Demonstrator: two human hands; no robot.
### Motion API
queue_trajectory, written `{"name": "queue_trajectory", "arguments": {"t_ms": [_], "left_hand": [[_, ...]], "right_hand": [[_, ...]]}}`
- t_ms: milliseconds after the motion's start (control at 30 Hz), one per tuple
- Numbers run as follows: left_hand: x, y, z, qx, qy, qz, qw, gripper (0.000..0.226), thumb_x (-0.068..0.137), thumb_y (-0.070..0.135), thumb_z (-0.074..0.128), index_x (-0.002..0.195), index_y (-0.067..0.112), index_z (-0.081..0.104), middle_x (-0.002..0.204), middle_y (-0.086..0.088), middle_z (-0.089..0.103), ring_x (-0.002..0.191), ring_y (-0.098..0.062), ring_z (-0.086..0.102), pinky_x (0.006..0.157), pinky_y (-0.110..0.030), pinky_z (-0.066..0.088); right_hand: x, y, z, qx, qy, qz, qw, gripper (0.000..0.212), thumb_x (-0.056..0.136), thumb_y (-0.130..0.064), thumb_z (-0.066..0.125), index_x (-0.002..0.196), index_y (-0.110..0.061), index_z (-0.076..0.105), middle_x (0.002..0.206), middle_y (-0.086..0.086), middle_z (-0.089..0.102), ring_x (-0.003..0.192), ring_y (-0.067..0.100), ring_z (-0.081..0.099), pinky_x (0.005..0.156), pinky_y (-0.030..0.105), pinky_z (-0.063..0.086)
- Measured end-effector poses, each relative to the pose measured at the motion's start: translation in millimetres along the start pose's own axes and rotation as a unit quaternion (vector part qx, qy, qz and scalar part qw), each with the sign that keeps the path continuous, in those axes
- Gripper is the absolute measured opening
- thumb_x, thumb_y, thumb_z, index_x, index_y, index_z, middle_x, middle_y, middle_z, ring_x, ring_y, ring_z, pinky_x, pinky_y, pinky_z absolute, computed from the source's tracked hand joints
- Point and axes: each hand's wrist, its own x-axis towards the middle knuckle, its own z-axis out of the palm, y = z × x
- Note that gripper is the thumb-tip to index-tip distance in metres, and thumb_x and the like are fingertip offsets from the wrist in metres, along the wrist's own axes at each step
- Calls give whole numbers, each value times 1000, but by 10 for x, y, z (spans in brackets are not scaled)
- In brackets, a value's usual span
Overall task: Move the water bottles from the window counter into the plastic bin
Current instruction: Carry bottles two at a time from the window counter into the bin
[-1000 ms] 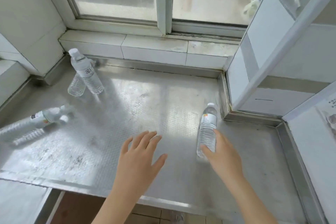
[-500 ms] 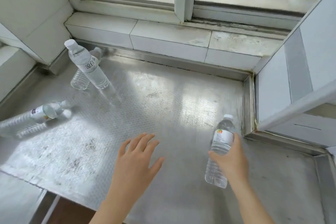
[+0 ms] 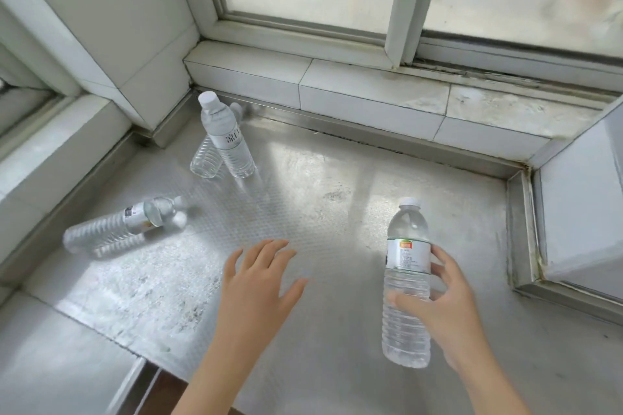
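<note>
My right hand grips a clear water bottle with a white cap and a green-edged label, held upright above the steel counter. My left hand hovers flat over the counter, fingers spread, holding nothing. At the back left a bottle with a white label stands upright, and another bottle leans behind it. A third bottle lies on its side at the left, cap pointing right. No plastic bin is in view.
A tiled sill and the window frame run along the back. White tiled walls close the left and right sides. The counter's front edge drops off at the lower left.
My right hand has lifted the bottle off the counter and drawn it nearer to me. The view has swung left and closer. My left hand stays open over the counter.
</note>
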Motion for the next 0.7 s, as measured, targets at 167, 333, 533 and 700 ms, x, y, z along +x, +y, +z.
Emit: {"name": "queue_trajectory", "arguments": {"t_ms": [167, 333, 533, 700], "left_hand": [[189, -795, -130, 9, 15, -18, 1000, 48, 82, 54, 46, 113, 25, 70, 120, 10, 68, 116, -15, 60, 101, -35, 29], [414, -1712, -237, 10, -6, -38, 999, 47, 76, 36, 79, 119, 22, 67, 123, 7, 67, 116, -21, 61, 94, -43, 46], [734, -2719, -229, 5, -76, -102, 992, 65, 68, 18, 84, 128, 23, 60, 127, 0, 64, 117, -33, 58, 92, -49, 44], [902, -3197, -43, 41, -136, -127, 982, 80, 68, 15, 81, 140, 32, 50, 128, -1, 63, 113, -33, 58, 93, -47, 42]], "right_hand": [[-57, -388, 749, 15, -41, -39, 998, 90, 54, -5, 88, 116, -54, 45, 117, -14, 59, 90, 12, 67, 70, 32, 54], [-67, -694, 1529, 12, -64, -59, 996, 92, 54, -7, 89, 123, -49, 46, 118, -14, 59, 91, 8, 67, 73, 31, 54], [-24, -957, 2287, 21, -98, -69, 993, 92, 55, -1, 88, 126, -42, 45, 119, -13, 58, 87, 0, 66, 61, 16, 53], [-16, -1034, 2630, 8, -106, -67, 992, 91, 56, -4, 87, 125, -46, 44, 120, -16, 57, 87, 2, 67, 61, 14, 52]]}}
